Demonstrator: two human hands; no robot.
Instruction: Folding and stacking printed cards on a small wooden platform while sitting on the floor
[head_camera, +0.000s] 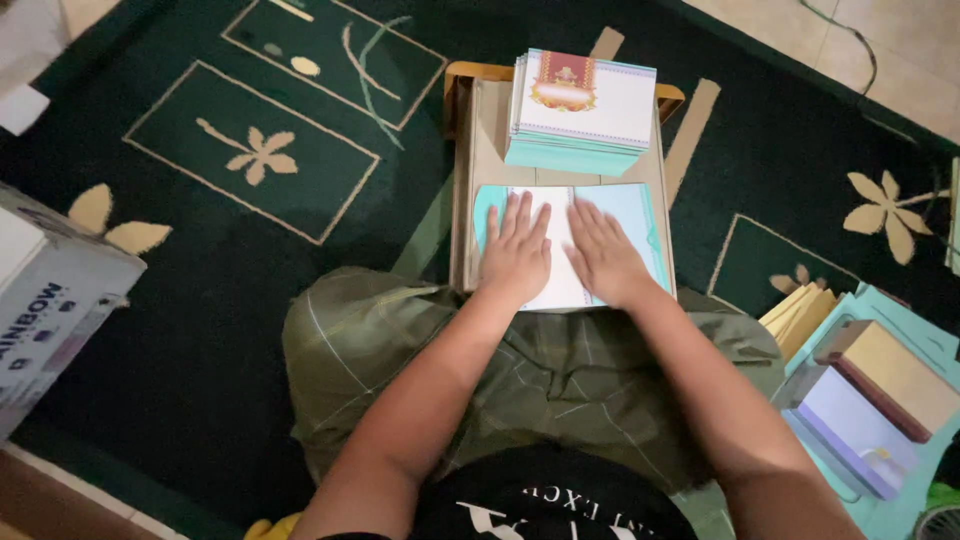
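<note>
— Well, what sits closest to the person?

— Nearest is a lap covered in green checked cloth (560, 370). Both forearms reach forward over it to a small wooden desk (463, 200) standing on the dark green carpet (200, 330).

— And the hands?

— The left hand (517, 250) and the right hand (603, 255) lie side by side, flat, fingers stretched out, palms pressed onto a card (620, 215). Neither hand grips anything.

— How does that card look?

— White in the middle, with a pale teal border showing at its left and right edges. It lies flat on the near half of the desk.

— Anything beyond it?

— Just past the fingertips, on the far half of the desk, stands a stack of cards (580, 110) with teal edges; the top one is white with a red and gold ornament.

— And off to the sides?

— At the left, a grey and white cardboard box (50, 300) with blue lettering. At the right, a teal tray (890, 330) holding tan, dark red and lilac packs, with yellow envelopes (800, 312) just beside it.
</note>
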